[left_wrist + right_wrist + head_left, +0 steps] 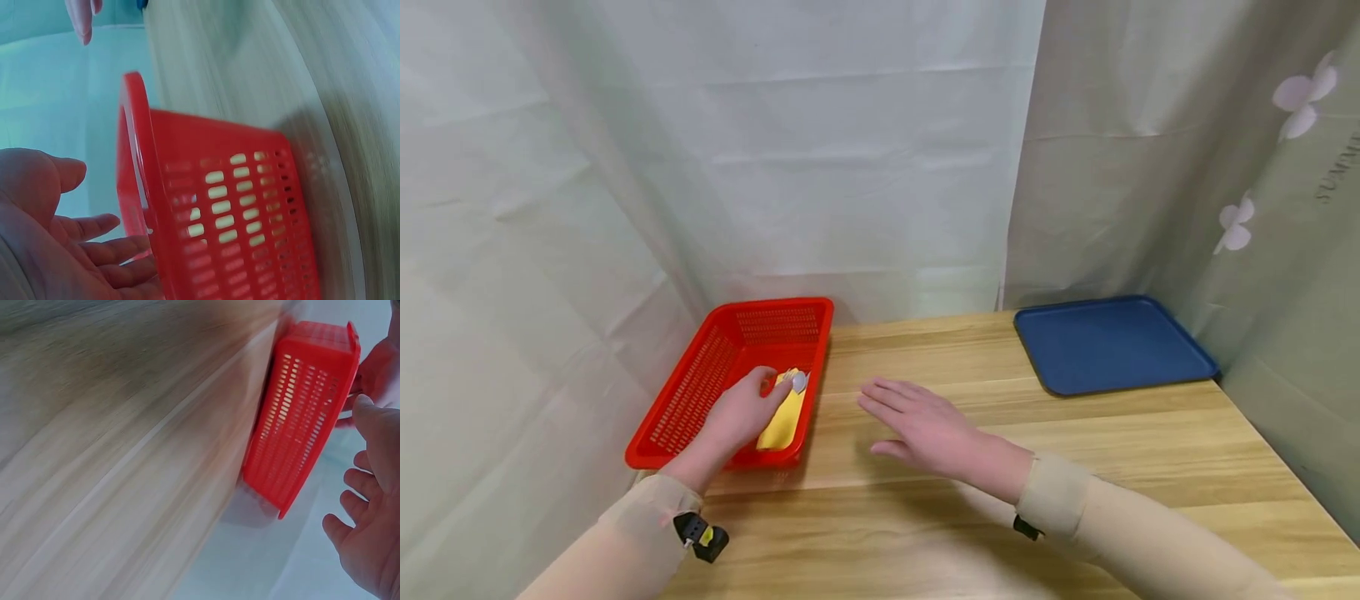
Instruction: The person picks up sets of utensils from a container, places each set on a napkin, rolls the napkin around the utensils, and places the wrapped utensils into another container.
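Note:
A red plastic basket [672, 417] stands at the left of the table. Inside it, along its right wall, lies a flat yellow piece [781, 427], like a folded napkin, with a spoon [799, 381] at its far end. Thin fork-like tines show beside the spoon. My left hand [747, 410] reaches over the basket, thumb and fingers parted, its thumb close by the spoon. In the left wrist view its palm and spread fingers show nothing held. My right hand [925, 423] hovers above the table to the right of the basket, fingers extended and free of any object.
At the far right of the wooden table [1150, 467] lies a blue tray [1112, 346]. Pale curtains [865, 167] hang behind the table and along both sides. The basket's raised rim stands close beneath my left wrist.

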{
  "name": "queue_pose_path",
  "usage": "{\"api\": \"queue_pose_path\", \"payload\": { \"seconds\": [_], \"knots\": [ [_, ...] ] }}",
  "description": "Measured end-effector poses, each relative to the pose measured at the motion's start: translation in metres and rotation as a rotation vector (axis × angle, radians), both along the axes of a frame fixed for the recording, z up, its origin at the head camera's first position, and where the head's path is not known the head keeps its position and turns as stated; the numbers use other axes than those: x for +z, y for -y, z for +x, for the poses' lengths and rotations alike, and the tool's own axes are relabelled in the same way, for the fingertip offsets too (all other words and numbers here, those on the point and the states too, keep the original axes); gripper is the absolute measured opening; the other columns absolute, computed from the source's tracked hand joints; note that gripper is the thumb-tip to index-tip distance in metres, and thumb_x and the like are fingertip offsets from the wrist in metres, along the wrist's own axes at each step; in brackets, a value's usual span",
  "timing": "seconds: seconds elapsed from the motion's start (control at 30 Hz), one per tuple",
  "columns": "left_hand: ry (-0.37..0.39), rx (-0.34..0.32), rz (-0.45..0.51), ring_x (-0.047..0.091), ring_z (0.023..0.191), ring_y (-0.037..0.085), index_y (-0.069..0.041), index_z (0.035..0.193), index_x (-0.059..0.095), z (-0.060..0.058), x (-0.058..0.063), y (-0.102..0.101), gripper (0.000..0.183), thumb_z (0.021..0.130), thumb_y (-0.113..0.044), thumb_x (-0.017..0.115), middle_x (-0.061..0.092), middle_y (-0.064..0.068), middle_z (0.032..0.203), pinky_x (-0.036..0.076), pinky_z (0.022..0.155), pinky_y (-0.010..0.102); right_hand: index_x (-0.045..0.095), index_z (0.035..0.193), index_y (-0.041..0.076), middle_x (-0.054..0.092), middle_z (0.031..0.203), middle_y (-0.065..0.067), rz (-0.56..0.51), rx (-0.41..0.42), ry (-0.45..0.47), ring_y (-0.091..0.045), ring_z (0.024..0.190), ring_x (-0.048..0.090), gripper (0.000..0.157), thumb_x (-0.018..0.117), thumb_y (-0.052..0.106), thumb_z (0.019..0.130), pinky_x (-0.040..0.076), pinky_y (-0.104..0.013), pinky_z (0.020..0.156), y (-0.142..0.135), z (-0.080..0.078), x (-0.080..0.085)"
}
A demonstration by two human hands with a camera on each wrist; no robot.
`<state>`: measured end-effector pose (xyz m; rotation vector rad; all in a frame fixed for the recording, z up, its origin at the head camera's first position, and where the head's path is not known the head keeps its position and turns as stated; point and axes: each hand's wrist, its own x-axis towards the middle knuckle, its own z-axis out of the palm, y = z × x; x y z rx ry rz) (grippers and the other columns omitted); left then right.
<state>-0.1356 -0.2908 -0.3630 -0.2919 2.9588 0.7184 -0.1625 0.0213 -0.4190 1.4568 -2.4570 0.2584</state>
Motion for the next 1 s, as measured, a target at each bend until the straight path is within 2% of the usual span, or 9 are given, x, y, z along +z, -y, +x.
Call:
{"api": "queue_pose_path", "payload": {
  "seconds": [0.2,0.33,0.53,0.77,1.0],
  "knots": [
    [-0.023,-0.039,-0.051,0.066,0.113,0.036,-0.002,0.16,0.047,0.006,-0.001,-0.014,0.072,0.111,-0.054,0.058,0.062,0.026,0.149,0.059,0.1,0.058,0.051,0.166,0.008,0.05,0.17,-0.009,-0.046,0.006,-0.027,-0.029,0.159,0.043,0.072,0.069,0.049,0.109,0.035,-0.044,0.128,-0.013,0.0,-0.002],
    [-0.063,-0.066,-0.085,0.066,0.12,0.039,-0.001,0.161,0.047,0.01,-0.001,-0.023,0.07,0.111,-0.048,0.06,0.062,0.026,0.149,0.057,0.103,0.06,0.052,0.165,0.007,0.052,0.168,-0.011,-0.076,0.003,-0.035,-0.03,0.157,0.045,0.072,0.07,0.049,0.108,0.038,-0.045,0.127,-0.022,-0.001,-0.003],
    [-0.167,-0.114,-0.143,0.058,0.14,0.045,0.001,0.16,0.051,0.015,-0.005,-0.036,0.065,0.111,-0.04,0.065,0.058,0.026,0.157,0.049,0.114,0.064,0.054,0.162,0.004,0.055,0.165,-0.013,-0.121,-0.013,-0.032,-0.032,0.154,0.049,0.073,0.072,0.048,0.107,0.04,-0.048,0.125,-0.035,-0.001,-0.004],
    [-0.325,-0.195,-0.245,0.051,0.147,0.049,0.006,0.157,0.054,0.022,-0.013,-0.051,0.068,0.108,-0.037,0.072,0.054,0.03,0.159,0.039,0.122,0.065,0.056,0.161,0.003,0.057,0.162,-0.014,-0.159,-0.045,-0.02,-0.033,0.154,0.05,0.074,0.077,0.046,0.104,0.04,-0.049,0.126,-0.05,0.002,-0.003],
    [-0.417,-0.259,-0.352,0.048,0.149,0.051,0.004,0.157,0.056,0.028,-0.02,-0.067,0.069,0.106,-0.04,0.074,0.054,0.029,0.16,0.035,0.125,0.066,0.055,0.161,0.002,0.057,0.162,-0.016,-0.161,-0.07,-0.01,-0.035,0.153,0.05,0.076,0.077,0.046,0.104,0.041,-0.053,0.124,-0.064,0.003,-0.003]
  ]
}}
